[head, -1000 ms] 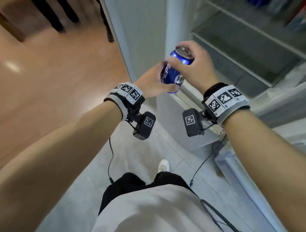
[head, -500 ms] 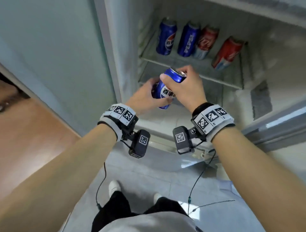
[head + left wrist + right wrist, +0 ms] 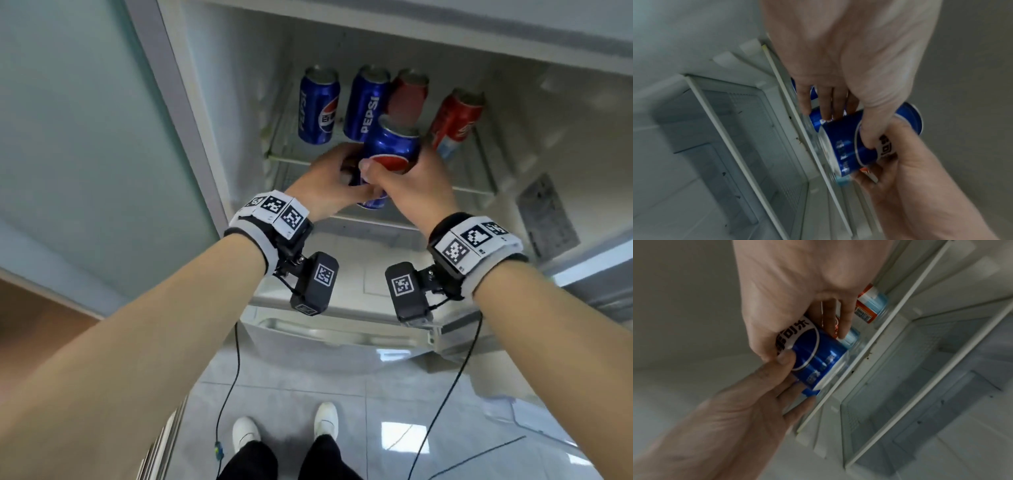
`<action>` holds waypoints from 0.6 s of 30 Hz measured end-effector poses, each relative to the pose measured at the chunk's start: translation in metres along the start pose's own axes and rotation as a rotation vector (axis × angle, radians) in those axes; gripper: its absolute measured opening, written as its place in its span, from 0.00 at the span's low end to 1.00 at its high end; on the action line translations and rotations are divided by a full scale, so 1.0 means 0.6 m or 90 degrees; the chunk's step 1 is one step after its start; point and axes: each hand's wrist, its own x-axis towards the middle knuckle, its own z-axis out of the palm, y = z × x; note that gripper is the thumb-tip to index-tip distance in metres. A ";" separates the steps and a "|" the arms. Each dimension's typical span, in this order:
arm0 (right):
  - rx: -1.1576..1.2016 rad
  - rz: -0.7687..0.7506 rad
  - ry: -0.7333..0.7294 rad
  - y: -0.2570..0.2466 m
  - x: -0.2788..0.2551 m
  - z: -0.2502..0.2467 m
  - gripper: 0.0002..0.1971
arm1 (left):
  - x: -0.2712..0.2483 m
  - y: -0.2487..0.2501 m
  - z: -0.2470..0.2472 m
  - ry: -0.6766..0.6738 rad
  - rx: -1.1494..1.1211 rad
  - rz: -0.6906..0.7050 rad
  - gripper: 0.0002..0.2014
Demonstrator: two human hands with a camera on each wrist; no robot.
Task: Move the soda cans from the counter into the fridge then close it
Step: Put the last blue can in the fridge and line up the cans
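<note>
Reaching into the open fridge (image 3: 219, 113), my left hand (image 3: 329, 185) and right hand (image 3: 418, 185) both clasp 1 blue soda can (image 3: 390, 150), now raised to the shelf (image 3: 287, 159) holding 4 cans, nearly placed.

Glass shelf (image 3: 476, 185) carries two blue cans (image 3: 318, 106), two red cans (image 3: 455, 120).

I hold the blue soda can (image 3: 390, 150) before four cans (image 3: 368, 102) standing on the fridge's wire shelf (image 3: 479, 185).
</note>
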 end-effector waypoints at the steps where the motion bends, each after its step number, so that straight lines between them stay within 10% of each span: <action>1: -0.014 -0.015 0.008 0.003 0.017 0.000 0.19 | 0.012 -0.004 -0.002 0.058 -0.006 -0.005 0.25; 7: -0.021 -0.034 0.061 0.031 0.100 0.007 0.30 | 0.095 -0.032 -0.033 0.405 0.076 -0.055 0.17; 11: -0.017 -0.047 0.011 0.046 0.129 0.016 0.33 | 0.156 -0.041 -0.048 0.384 0.212 -0.191 0.49; 18: 0.011 -0.045 -0.068 0.072 0.170 0.017 0.36 | 0.220 -0.010 -0.078 0.334 0.275 -0.207 0.54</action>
